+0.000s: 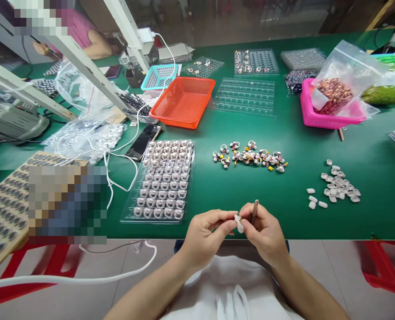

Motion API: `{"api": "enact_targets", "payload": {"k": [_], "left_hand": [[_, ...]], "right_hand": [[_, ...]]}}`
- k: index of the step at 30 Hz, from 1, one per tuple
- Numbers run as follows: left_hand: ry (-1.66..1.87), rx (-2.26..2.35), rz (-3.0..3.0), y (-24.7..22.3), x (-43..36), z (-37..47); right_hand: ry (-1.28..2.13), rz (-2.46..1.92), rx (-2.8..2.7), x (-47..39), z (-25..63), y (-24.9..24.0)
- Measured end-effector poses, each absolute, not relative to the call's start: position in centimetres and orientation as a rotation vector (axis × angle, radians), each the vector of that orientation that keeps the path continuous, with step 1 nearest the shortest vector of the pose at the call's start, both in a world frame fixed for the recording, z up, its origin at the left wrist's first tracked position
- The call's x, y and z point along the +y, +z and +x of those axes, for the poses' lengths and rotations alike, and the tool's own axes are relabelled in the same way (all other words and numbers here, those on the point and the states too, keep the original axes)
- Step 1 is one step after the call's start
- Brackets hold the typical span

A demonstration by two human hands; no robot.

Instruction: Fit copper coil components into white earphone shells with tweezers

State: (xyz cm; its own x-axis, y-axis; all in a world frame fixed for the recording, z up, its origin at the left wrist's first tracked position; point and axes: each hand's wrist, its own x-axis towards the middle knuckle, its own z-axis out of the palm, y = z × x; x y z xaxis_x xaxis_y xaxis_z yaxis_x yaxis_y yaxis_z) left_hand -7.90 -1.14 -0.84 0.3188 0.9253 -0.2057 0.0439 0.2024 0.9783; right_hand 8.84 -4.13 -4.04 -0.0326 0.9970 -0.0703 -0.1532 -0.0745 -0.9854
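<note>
My left hand (208,235) is closed, its thumb and fingertips pinching a small white earbud piece (239,224) with a touch of yellow on it. From the other side my right hand (266,233) grips the same piece. A pair of metal tweezers (255,211) is also tucked in my right hand, pointing up and away. Beyond both hands lies a loose heap of white earbud assemblies (259,156) with yellow tabs. To the right are scattered small white plastic shells (339,184). A clear tray (126,215) of round, pale parts in rows stands to the left.
An orange basket (184,104), a turquoise basket (159,76) and clear blister trays (246,95) stand farther back. At right is a pink basket (334,119) with a bag of copper-coloured parts. White cables (137,120), a phone (144,141) and a foam board (14,204) are left. Another person (94,42) sits beyond.
</note>
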Motion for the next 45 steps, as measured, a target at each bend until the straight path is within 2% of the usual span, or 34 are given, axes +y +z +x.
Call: {"api": "enact_targets", "payload": {"k": [6,13,20,29,45], "left_hand": [[0.858,1.047,1.28,-1.5,-1.3,-7.7],[0.822,1.022,0.931,-0.7,-0.9,-7.2],[0.84,0.967,0.773,-1.0,-0.8,-7.4],[0.883,1.013,0.822,-1.4,-1.1,-7.4],[0.893,1.013,0.808,-1.3,-1.0,-7.4]], "right_hand": [[1.291,-1.083,-0.977,-4.4,7.7,-4.9],[1.277,-1.096,-1.043,-4.7,8.4,-4.6],[1.056,-0.993,-1.136,-4.6,11.9,-3.2],[1.119,-0.787,-1.16,-6.2,12.0,-2.6],[1.096,-0.796,-1.157,-5.7,11.5,-3.3]]}}
